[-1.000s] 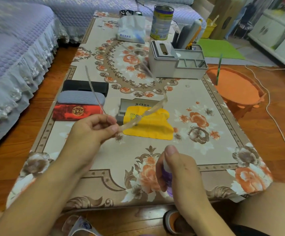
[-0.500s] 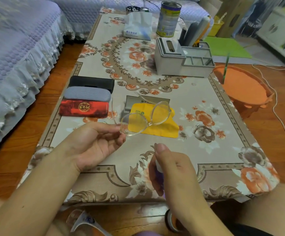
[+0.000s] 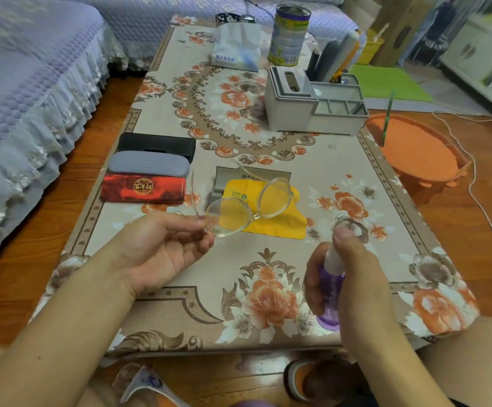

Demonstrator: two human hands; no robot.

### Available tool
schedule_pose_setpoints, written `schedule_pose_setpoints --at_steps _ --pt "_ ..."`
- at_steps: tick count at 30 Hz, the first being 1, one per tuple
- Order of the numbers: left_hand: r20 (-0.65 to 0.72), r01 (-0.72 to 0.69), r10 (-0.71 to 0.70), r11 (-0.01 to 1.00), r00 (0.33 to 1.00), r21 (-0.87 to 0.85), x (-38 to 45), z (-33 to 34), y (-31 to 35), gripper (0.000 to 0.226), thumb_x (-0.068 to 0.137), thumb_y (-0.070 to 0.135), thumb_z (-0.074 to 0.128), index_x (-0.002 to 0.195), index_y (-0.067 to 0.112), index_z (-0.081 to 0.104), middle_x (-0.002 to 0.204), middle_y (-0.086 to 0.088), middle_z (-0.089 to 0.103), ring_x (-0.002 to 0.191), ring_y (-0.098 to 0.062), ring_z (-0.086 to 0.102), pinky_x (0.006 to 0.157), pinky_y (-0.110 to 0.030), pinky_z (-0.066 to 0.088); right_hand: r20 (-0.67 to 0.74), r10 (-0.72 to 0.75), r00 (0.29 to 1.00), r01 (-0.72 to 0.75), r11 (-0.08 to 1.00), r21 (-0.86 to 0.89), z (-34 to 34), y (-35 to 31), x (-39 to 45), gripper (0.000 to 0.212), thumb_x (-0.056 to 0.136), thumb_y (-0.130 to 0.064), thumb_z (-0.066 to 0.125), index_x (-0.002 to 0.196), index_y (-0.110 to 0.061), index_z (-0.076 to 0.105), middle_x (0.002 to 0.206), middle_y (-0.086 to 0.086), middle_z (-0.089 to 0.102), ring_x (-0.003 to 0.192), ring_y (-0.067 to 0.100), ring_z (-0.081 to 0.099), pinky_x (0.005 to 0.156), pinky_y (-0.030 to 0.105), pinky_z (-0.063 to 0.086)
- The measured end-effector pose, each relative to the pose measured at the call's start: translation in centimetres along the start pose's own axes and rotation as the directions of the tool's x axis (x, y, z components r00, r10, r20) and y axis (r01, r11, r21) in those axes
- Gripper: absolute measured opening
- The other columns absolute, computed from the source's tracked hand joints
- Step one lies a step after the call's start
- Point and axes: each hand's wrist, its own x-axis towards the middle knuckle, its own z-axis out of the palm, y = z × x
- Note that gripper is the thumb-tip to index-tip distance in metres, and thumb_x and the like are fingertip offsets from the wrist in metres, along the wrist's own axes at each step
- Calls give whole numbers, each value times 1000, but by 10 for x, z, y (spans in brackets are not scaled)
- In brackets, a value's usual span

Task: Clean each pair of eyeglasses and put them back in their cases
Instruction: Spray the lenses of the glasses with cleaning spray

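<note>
Your left hand (image 3: 162,248) pinches the clear-framed eyeglasses (image 3: 247,207) at the near lens corner, so the frame juts up toward two o'clock from your fingertips, lifted off the worktop (image 3: 356,177) with its temples unfolded. Your right hand (image 3: 347,277) is wrapped around a purple spray bottle (image 3: 331,301), thumb on its white top, sitting at about four o'clock from the glasses and apart from them. Directly beneath the lenses lies a yellow cloth (image 3: 274,221), partly covering an open grey case (image 3: 224,177). At ten o'clock from the glasses three closed cases lie side by side: red case (image 3: 143,189), grey-blue case (image 3: 150,167), black case (image 3: 156,143). At twelve o'clock stands a grey organizer (image 3: 306,110), well apart.
</note>
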Motion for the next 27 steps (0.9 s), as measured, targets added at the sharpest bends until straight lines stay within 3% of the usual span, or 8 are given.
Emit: schedule_pose_setpoints --at_steps 8,11,13,15,17,20,24,27 --pt "23 -38 37 998 999 55 1 -1 -2 25 74 -3 57 63 3 79 72 -12 71 67 -18 62 61 -19 58 -63 -11 998 7 998 -61 -16 5 8 64 86 -70 38 58 -17 60 57 11 56 53 28 51 60 42 43" --pt "40 -81 77 992 996 98 1 -3 -1 25 73 -3 57 63 4 79 71 -10 70 67 -18 62 60 -19 57 -111 -32 993 20 994 -110 -44 22 41 20 90 -37 52 94 -21 64 81 4 63 79 29 59 84 55 51" --pt "32 -125 122 981 992 149 3 -6 -1 22 74 -5 58 68 2 78 73 -12 69 66 -19 63 61 -21 59 -150 -25 988 1 988 -157 -67 31 77 27 94 -9 56 118 -20 61 97 3 64 94 25 62 89 45 51" --pt "-7 -183 190 952 982 246 6 -8 -1 16 81 -11 59 81 -4 74 77 -16 66 68 -23 65 64 -24 60 -214 -49 976 -1 974 -226 -84 27 117 32 97 -1 57 127 -14 58 109 3 67 101 21 65 81 29 51" --pt "-33 -250 281 897 959 364 8 -9 -1 11 86 -13 60 91 -8 68 79 -17 65 72 -27 65 69 -26 61 -320 -95 943 -4 956 -295 -99 18 158 33 97 -6 62 130 -11 59 117 4 67 106 19 64 84 26 50" --pt "-46 -347 415 811 909 471 8 -5 -1 12 87 -13 64 96 -7 69 79 -18 68 73 -26 67 67 -23 61 -430 -167 887 -24 914 -405 -116 12 209 34 96 -14 66 129 -13 58 116 4 64 110 27 62 95 40 51" --pt "12 -439 567 625 824 646 9 -4 -2 17 85 -8 72 91 8 75 82 -12 74 68 -11 70 60 -13 52 -425 -163 890 -74 869 -489 -121 29 235 39 97 -19 65 134 -16 53 117 4 60 108 26 59 89 40 48" --pt "78 -466 630 481 773 743 9 -6 -4 22 87 -1 74 88 21 77 86 3 76 78 -9 71 72 -22 56 -427 -198 882 -49 864 -502 -123 43 237 46 96 -19 66 139 -18 49 127 6 61 113 25 58 93 37 45"
